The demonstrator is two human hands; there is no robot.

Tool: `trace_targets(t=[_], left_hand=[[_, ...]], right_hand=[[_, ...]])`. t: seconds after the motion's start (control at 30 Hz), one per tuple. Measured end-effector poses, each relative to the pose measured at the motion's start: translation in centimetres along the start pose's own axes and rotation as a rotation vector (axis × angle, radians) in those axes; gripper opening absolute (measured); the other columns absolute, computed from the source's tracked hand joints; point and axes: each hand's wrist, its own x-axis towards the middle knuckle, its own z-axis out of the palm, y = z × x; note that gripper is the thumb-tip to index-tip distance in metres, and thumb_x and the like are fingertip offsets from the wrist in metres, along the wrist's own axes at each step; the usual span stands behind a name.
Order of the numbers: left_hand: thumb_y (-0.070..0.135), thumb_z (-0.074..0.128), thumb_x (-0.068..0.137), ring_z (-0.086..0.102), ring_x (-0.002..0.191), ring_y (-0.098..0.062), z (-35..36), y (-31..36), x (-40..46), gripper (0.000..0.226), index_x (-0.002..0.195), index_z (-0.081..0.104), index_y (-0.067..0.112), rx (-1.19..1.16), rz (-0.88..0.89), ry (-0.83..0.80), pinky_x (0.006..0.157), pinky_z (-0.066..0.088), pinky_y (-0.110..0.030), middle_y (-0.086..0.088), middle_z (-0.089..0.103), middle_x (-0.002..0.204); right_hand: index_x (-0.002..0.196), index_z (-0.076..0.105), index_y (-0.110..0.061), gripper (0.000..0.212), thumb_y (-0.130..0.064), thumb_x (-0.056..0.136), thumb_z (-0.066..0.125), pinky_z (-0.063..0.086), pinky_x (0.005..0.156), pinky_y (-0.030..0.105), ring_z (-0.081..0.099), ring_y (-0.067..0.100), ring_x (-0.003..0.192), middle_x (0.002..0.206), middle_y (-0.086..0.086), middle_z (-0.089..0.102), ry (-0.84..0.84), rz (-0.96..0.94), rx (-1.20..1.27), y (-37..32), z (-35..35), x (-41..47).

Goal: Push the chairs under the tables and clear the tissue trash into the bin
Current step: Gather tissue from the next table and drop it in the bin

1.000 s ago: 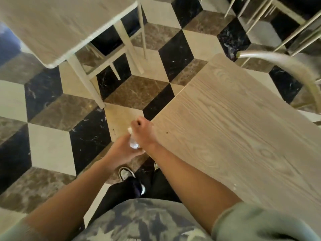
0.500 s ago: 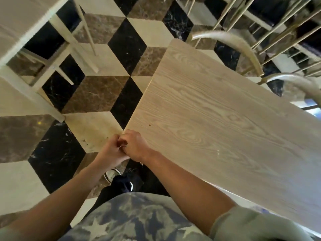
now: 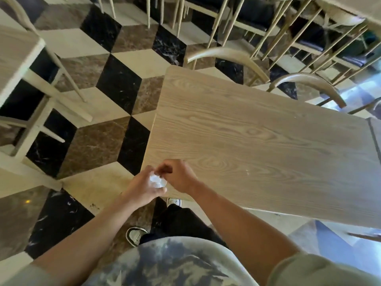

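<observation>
A crumpled white tissue (image 3: pixel 157 181) rests in the palm of my left hand (image 3: pixel 142 187), whose fingers curl around it at the near corner of a light wooden table (image 3: pixel 257 145). My right hand (image 3: pixel 178 176) is closed and pressed against the tissue from the right, fingertips pinching at its top. Both hands hover just over the table's near-left corner. Two curved-back wooden chairs (image 3: pixel 226 56) (image 3: pixel 309 83) stand tucked along the table's far side. No bin is in view.
A second light table (image 3: pixel 18 56) with pale legs stands at the left. More chairs and thin legs (image 3: pixel 247 19) crowd the back. The floor (image 3: pixel 99 141) is a cube pattern of black, brown and cream tiles. My shoes (image 3: pixel 135 236) stand by the table corner.
The view has tilted up and turned right, showing more table and chairs. My hands stayed together at the table corner; the tissue, hidden half a second ago, shows again in my left palm.
</observation>
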Motion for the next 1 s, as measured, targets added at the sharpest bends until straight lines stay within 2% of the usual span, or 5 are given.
trace_targets(t=[0.17,0.4,0.6,0.8,1.0], left_hand=[[0.036,0.086,0.080,0.054,0.121,-0.020,2.4,4.6,4.1,0.065,0.133,0.052,0.017,0.056,0.053,-0.076,0.091,0.034,-0.029,0.003,0.058,0.130],[0.036,0.090,0.076,0.057,0.106,-0.022,5.2,7.8,8.2,0.063,0.125,0.055,0.016,0.157,0.059,-0.175,0.082,0.037,-0.029,-0.001,0.060,0.117],[0.029,0.091,0.075,0.059,0.103,-0.024,5.6,8.3,9.7,0.055,0.117,0.056,0.020,0.186,0.018,-0.164,0.084,0.043,-0.031,0.002,0.061,0.116],[0.027,0.093,0.072,0.062,0.098,-0.026,4.7,8.2,10.0,0.052,0.108,0.055,0.026,0.187,0.010,-0.136,0.081,0.047,-0.035,-0.001,0.064,0.113],[0.033,0.091,0.075,0.061,0.100,-0.022,0.0,6.7,8.2,0.056,0.115,0.052,0.026,0.238,-0.081,-0.075,0.080,0.043,-0.033,0.003,0.060,0.116]], right_hand=[[0.096,0.074,-0.021,0.019,-0.008,0.086,0.065,0.059,0.073,0.039,0.074,0.022,0.073,0.085,-0.001,0.075,0.481,0.291,0.316,7.9,-6.6,-0.1],[0.156,0.021,-0.002,0.072,-0.018,0.092,0.049,0.020,0.122,0.041,0.017,0.034,0.149,0.163,0.018,0.018,0.564,0.816,-0.202,20.6,-11.1,-4.8],[0.156,-0.014,0.003,0.083,-0.020,0.095,0.039,-0.007,0.125,0.044,-0.025,0.036,0.150,0.163,0.021,-0.025,0.306,0.621,-0.337,19.9,-7.6,-4.7],[0.147,0.044,0.004,0.073,-0.024,0.081,0.035,0.014,0.124,0.046,0.016,0.031,0.153,0.163,0.016,0.028,0.117,-0.022,-0.319,17.2,-4.2,-3.3],[0.144,0.050,0.001,0.068,-0.020,0.081,0.036,0.021,0.123,0.043,0.031,0.032,0.149,0.156,0.016,0.041,0.096,-0.152,-0.295,14.4,-3.0,0.5]])
